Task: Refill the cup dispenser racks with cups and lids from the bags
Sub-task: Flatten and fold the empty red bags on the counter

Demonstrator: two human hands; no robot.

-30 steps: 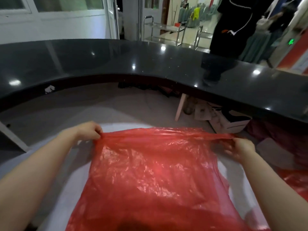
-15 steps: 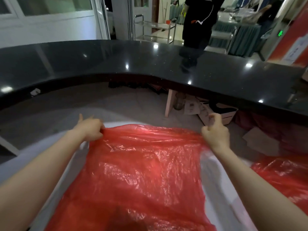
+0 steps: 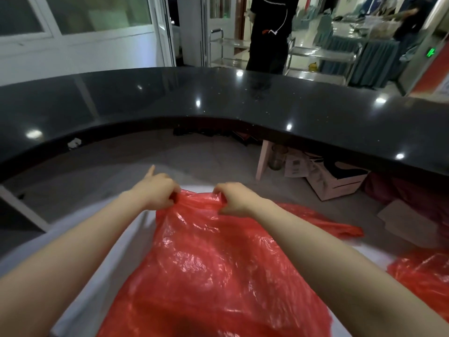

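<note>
A long curved table with a glossy black stone top [image 3: 243,105] sweeps across the upper half of the view, ceiling lights mirrored on it as bright dots. Nearer the camera lies a white sheet-covered surface [image 3: 136,242], and spread over it is a large, crinkled, translucent red plastic bag [image 3: 213,268] that runs from the bottom edge up to the two hands. A second piece of red plastic [image 3: 422,276] lies on the same surface at the right edge; whether it belongs to the same bag cannot be told.

Beyond the table stands a person in dark clothing [image 3: 267,35], seen from the chest down, beside a steel trolley [image 3: 323,54]. Under the table's right part sits a pale cardboard box with a black printed shape [image 3: 337,178] on its side; sheets of paper with dark printing lean beside it, too blurred to read. A green lit sign [image 3: 430,52] glows at the far right, and its symbol cannot be made out.

The left hand [image 3: 158,190] has its fingers curled round the bag's gathered top edge, with one digit sticking out away from the bag. The right hand [image 3: 234,197], just beside it, pinches the same bunched edge with bent fingers.
</note>
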